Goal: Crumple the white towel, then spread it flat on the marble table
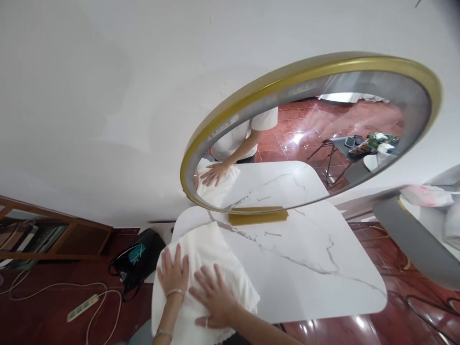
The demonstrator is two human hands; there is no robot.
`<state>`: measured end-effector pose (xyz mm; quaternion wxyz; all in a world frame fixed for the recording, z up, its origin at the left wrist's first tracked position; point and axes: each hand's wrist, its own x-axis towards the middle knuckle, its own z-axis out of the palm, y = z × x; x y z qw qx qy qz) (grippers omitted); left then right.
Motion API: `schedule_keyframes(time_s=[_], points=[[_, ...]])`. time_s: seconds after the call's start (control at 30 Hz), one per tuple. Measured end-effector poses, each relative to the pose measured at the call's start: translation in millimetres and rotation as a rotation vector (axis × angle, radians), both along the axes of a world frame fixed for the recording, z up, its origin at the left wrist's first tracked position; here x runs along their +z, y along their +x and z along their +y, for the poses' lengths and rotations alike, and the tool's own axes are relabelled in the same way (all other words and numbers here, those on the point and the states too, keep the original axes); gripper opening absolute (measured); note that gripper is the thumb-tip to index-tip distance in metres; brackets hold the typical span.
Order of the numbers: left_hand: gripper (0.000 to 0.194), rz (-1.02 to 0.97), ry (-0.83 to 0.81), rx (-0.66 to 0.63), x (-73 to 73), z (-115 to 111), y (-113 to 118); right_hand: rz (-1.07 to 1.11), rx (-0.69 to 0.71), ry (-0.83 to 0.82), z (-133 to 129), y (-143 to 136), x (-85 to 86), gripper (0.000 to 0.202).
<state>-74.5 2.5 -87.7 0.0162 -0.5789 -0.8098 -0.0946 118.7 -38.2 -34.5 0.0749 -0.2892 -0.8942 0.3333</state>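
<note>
A white cloth (201,244) is spread over the left end of a white marble-patterned table (309,287). My left hand (174,270) lies flat on the cloth near its left edge, fingers apart. Beside it, my right hand (215,297) presses on the cloth's middle with its fingers spread and a ring showing. A round mirror with a gold frame (262,91) stands on a gold base (258,217) at the table's back edge. Its glass reflects a person's arm and hand on the cloth.
A black bag (143,254) sits on the floor left of the table. Near it lie a power strip (82,307) and loose cables. A wooden shelf (86,237) stands at the far left, and another table (413,244) at the right holds plastic-wrapped things.
</note>
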Motion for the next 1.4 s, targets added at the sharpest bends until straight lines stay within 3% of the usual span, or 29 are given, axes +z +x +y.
schedule_keyframes(time_s=[0.13, 0.27, 0.47, 0.67, 0.9, 1.0, 1.1, 1.27, 1.4], points=[[0.053, 0.012, 0.075, 0.126, -7.0, -43.0, 18.4, 0.047, 0.070, -0.024, -14.5, 24.0, 3.8, 0.061], [0.049, 0.014, 0.098, 0.078, -9.2, -38.6, 67.4, 0.025, 0.043, 0.026, -23.4, 61.0, -16.5, 0.060], [0.045, -0.067, 0.072, -0.141, -7.3, -16.6, 183.8, -0.099, -0.186, 0.313, -45.4, 152.8, -50.4, 0.061], [0.051, -0.229, 0.041, -0.291, -14.5, -31.9, 303.6, -0.226, -0.427, 0.520, -83.8, 258.1, -58.0, 0.058], [0.060, -0.373, -0.040, -0.584, -8.2, -42.6, 399.3, -0.367, -0.623, 0.576, -118.4, 342.1, -75.1, 0.058], [0.056, -0.404, -0.004, -0.793, -4.2, -39.3, 416.7, -0.402, -0.746, 0.552, -116.7, 357.4, -77.7, 0.059], [0.049, -0.391, -0.003, -0.974, -2.7, -37.5, 413.5, -0.394, -0.852, 0.534, -107.9, 364.0, -76.6, 0.059], [0.056, -0.317, 0.029, -1.012, -5.2, -34.5, 390.8, -0.339, -0.827, 0.466, -88.5, 375.3, -77.2, 0.057], [0.060, -0.298, 0.021, -0.964, -9.4, -15.1, 394.9, -0.295, -1.069, 0.470, -60.9, 384.0, -82.7, 0.050]])
